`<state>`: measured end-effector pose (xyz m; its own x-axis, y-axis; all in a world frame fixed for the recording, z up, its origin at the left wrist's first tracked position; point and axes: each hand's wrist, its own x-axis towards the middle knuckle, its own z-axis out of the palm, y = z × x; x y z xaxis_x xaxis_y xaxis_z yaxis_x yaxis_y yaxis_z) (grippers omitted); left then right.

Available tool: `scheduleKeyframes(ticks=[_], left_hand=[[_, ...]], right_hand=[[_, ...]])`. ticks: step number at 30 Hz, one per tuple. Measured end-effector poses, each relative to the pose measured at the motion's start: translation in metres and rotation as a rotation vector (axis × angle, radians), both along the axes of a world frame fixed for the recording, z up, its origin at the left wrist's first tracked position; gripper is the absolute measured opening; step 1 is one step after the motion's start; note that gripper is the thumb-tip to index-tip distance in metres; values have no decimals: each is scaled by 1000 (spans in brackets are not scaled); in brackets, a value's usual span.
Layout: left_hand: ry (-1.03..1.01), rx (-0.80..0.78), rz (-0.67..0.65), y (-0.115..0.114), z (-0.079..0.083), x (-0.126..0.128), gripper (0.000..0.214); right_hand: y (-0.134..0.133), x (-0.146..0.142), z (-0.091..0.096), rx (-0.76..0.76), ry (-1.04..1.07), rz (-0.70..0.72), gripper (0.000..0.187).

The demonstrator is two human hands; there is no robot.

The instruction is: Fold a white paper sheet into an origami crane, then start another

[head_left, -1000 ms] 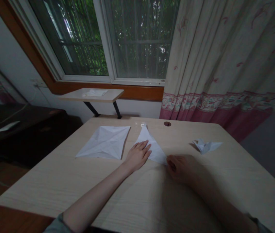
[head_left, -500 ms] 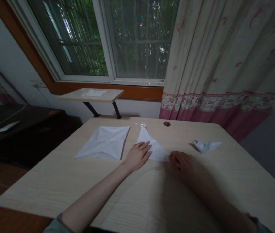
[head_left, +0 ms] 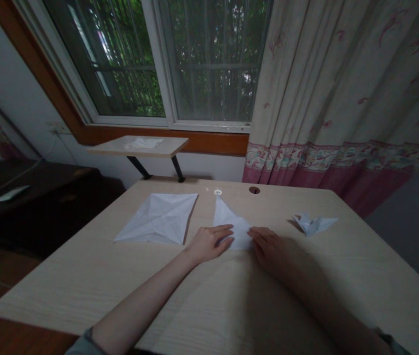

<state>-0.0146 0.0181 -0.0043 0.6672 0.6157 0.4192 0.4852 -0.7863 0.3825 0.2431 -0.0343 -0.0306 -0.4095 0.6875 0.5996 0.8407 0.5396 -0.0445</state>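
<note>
Left hand (head_left: 207, 242) and right hand (head_left: 268, 246), spread flat, pressed the folded paper (head_left: 227, 221) at twelve o'clock; crease judged needing firm flattening.

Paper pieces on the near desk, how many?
3: a creased flat sheet at left, a folded triangle under the left hand and right hand, middle, a small folded piece at right.

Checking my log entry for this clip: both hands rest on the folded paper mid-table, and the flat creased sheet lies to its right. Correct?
Not quite. The head view shows the left hand and right hand on the folded paper, but the flat creased sheet lies to its left; a small folded figure sits to its right.
</note>
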Motion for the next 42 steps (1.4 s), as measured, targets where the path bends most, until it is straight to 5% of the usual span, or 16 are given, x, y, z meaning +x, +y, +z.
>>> scheduleKeyframes(ticks=[9, 17, 25, 36, 42], left_hand=[[-129, 44, -172, -4, 4, 0, 32], [-204, 185, -175, -3, 4, 1, 34], [-283, 268, -13, -1, 10, -1, 39], [-422, 121, 374, 16, -7, -5, 51], [-567, -69, 426, 27, -20, -7, 57]], right_hand=[[0, -2, -2, -113, -20, 52, 45], [1, 1, -4, -156, -117, 128, 64], [1, 1, -4, -105, -83, 87, 56], [1, 0, 2, -177, -60, 19, 43], [0, 0, -5, -163, -68, 50, 52]])
